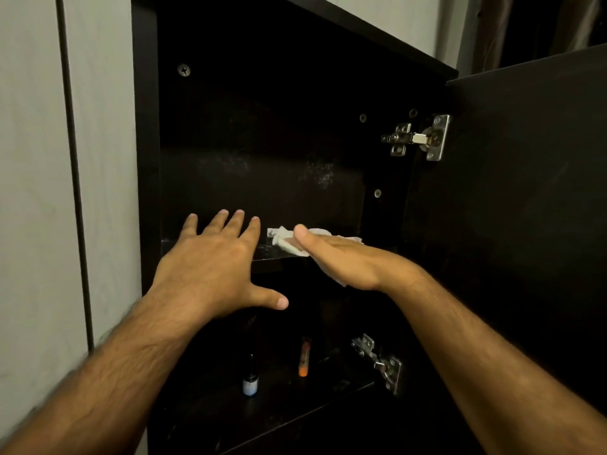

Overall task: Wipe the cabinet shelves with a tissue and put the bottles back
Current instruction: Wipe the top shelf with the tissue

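- Cabinet (pixel 147 126), dark and tall, stands open with its door (pixel 525 192) swung out to the right on two metal hinges, the upper hinge (pixel 417 137) and the lower hinge (pixel 381 362).
- Upper shelf (pixel 262 249) carries a crumpled white tissue (pixel 282 239) near its front edge.
- Right hand (pixel 338 257) lies flat on the tissue, fingers straight and together, pressing it onto the shelf; part of the tissue shows past the fingertips and below the palm.
- Left hand (pixel 210 261) is spread wide with its fingers straight, holding nothing, its fingertips reaching over the left part of the same shelf; whether it touches the shelf I cannot tell.
- Lower shelf (pixel 328 389) holds a small dark bottle (pixel 250 377) with a pale label, upright, and to its right, a little apart, an orange bottle (pixel 304 357).
- Pale wall panel (pixel 33 192) runs along the cabinet's left side.
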